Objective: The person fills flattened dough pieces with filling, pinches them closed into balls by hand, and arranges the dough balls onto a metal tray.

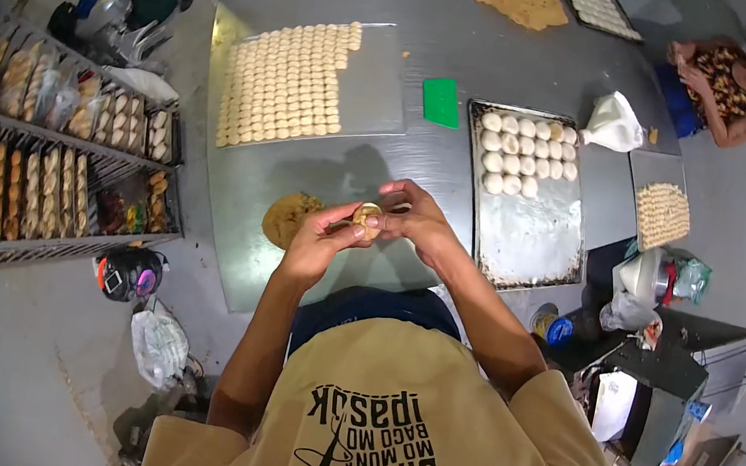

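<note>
Between my two hands, above the near part of the metal table (253, 263), is a small piece of dough (366, 217) with brownish filling showing. My left hand (324, 237) pinches it from the left, thumb and fingers closed around it. Fingertips of my right hand (415, 224) press on it from the right. Just beyond my left hand lies a mound of brown filling (290, 217), partly hidden by that hand. A sheet (378, 80) with rows of small dough pieces (285, 80) is farther left. To the right, a dark-rimmed baking tray (532, 233) carries several round white dough balls (521, 146) in its far part.
A green scraper (441, 101) lies between sheet and tray. A white bag (614, 122) touches the tray's far corner. Far off are a brown mass (523, 2) and another tray (598, 4). A person (723, 88) is at the right. Bread racks (59, 138) stand left.
</note>
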Action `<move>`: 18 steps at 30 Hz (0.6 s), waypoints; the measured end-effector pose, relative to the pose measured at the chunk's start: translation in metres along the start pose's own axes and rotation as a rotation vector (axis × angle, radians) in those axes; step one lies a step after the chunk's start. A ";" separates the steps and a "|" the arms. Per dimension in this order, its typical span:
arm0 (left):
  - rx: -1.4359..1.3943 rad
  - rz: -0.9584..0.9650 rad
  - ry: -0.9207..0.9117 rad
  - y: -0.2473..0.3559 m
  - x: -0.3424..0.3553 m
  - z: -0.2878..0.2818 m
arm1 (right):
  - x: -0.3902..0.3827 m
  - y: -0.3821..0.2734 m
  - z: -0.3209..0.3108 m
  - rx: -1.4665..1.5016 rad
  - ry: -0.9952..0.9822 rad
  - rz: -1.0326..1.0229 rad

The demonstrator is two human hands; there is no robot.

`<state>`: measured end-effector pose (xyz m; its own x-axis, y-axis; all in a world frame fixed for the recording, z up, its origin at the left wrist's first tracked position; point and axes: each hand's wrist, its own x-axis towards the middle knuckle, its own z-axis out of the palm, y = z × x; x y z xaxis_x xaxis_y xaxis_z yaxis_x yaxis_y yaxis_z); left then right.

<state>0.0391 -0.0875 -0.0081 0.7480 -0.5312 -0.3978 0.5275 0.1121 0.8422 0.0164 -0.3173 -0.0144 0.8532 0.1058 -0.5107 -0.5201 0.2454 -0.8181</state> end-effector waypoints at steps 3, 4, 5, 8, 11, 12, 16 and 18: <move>0.066 0.053 -0.020 -0.005 0.012 0.024 | -0.014 -0.006 -0.022 0.098 -0.005 0.078; 0.070 0.051 -0.024 -0.010 0.015 0.029 | -0.018 -0.008 -0.026 0.026 -0.036 0.032; 0.145 0.084 0.005 -0.015 0.019 0.033 | -0.021 -0.009 -0.028 -0.047 -0.069 -0.014; 0.205 0.114 0.090 -0.013 0.024 0.052 | -0.031 -0.007 -0.022 -0.326 0.117 -0.129; 0.131 0.081 0.161 -0.012 0.024 0.054 | -0.030 0.006 -0.016 -0.450 0.248 -0.187; 0.071 0.050 0.175 -0.015 0.024 0.051 | -0.029 0.010 -0.017 -0.468 0.231 -0.381; 0.036 0.032 0.189 -0.021 0.018 0.046 | -0.024 0.021 -0.019 -0.276 0.151 -0.527; -0.063 0.060 0.137 -0.017 0.012 0.051 | -0.020 0.019 -0.027 -0.193 0.115 -0.410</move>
<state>0.0183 -0.1380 -0.0089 0.8243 -0.4034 -0.3972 0.5014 0.1946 0.8430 -0.0116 -0.3411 -0.0275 0.9857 -0.0724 -0.1520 -0.1478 0.0602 -0.9872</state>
